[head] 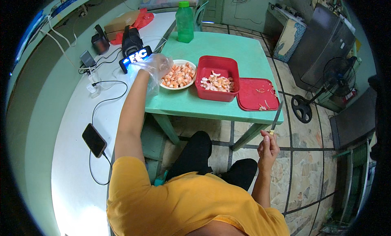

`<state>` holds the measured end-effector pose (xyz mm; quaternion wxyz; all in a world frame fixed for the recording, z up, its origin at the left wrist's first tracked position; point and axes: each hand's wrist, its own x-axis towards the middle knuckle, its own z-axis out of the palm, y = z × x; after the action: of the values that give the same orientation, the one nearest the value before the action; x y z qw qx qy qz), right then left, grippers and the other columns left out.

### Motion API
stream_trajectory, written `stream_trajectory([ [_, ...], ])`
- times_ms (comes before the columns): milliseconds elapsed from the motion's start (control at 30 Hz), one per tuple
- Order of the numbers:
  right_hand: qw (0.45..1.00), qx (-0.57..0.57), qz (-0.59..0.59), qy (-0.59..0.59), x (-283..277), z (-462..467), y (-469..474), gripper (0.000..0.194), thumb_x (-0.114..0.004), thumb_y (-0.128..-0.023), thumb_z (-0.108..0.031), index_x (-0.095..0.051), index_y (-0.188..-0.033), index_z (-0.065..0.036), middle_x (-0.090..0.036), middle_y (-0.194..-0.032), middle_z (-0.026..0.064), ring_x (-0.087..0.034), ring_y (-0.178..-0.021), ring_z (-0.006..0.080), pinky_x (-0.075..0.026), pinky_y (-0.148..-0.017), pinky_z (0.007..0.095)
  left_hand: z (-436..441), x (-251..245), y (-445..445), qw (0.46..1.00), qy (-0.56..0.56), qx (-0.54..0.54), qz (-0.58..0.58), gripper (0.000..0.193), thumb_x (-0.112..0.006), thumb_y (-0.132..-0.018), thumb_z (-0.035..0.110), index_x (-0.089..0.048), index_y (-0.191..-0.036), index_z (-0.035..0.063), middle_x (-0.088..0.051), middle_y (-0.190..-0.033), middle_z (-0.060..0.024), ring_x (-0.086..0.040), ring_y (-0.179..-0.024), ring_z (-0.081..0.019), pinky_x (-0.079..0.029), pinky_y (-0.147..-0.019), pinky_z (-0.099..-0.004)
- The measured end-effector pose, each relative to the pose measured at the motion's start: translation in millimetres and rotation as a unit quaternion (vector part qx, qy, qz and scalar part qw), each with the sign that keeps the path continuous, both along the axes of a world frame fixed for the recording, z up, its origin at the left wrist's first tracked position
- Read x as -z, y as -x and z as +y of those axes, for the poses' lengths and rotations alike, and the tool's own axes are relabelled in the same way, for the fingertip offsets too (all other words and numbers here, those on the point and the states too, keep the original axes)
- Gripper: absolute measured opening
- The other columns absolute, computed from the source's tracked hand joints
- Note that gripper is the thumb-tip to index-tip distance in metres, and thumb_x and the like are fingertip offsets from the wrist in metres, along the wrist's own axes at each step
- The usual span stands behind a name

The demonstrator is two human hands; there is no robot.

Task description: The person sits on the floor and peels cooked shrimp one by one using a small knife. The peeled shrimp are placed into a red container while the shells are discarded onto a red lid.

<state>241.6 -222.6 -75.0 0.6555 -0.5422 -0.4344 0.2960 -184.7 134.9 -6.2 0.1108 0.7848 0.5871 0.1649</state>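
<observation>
My left hand [161, 64], in a clear plastic bag, reaches to the left rim of a round bowl [178, 88] of peeled shrimp [179, 75]. Whether its fingers hold anything is hidden by the plastic and the hand itself. My right hand [268, 147] is closed on a knife [277, 115], its blade pointing up beside the table's right front corner. Between the bowl and a red lid [253, 97] stands a red plastic container [217, 96] with more shrimp pieces in it. Thin scraps lie on the lid.
A green plastic bottle [185, 25] stands at the back of the green table [244, 46]. On the white counter [73, 162] at left are a lit phone [136, 59], a dark phone [94, 140], cables and a speaker. A fan [337, 75] stands at right.
</observation>
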Motion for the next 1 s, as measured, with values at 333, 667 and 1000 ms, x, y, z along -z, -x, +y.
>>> stream_trajectory([
  [333,1.000,-0.013,0.008,-0.009,3,0,1,0.024,-0.058,-0.108,-0.014,-0.074,-0.115,0.002,-0.050,-0.090,-0.0019,-0.039,-0.058,0.0019,-0.032,-0.049,0.0207,26,21,2,0.984,-0.170,0.025,-0.053,0.025,-0.073,-0.091,0.030,-0.075,-0.096,0.0058,-0.074,-0.096,-0.0131,-0.069,-0.085,-0.0259,-0.054,-0.075,-0.0429],
  [667,0.984,-0.131,-0.104,-0.065,-23,40,39,0.047,-0.056,-0.107,-0.011,-0.049,-0.153,-0.007,-0.062,-0.122,0.0058,-0.058,-0.089,0.0088,-0.049,-0.077,0.0235,-68,-4,-56,0.508,0.127,0.130,-0.842,0.011,-0.067,-0.100,0.007,-0.062,-0.109,0.0025,-0.063,-0.104,-0.0081,-0.063,-0.095,-0.0179,-0.057,-0.089,-0.0278],
  [1000,0.956,-0.178,-0.182,-0.147,-50,108,85,0.045,-0.052,-0.106,-0.004,-0.049,-0.151,-0.002,-0.058,-0.141,0.0124,-0.060,-0.119,0.0181,-0.050,-0.100,0.0315,-121,-14,-127,0.579,0.145,0.189,-0.780,0.016,-0.064,-0.103,0.014,-0.066,-0.117,0.0055,-0.072,-0.105,-0.0077,-0.069,-0.089,-0.0174,-0.060,-0.081,-0.0309],
])
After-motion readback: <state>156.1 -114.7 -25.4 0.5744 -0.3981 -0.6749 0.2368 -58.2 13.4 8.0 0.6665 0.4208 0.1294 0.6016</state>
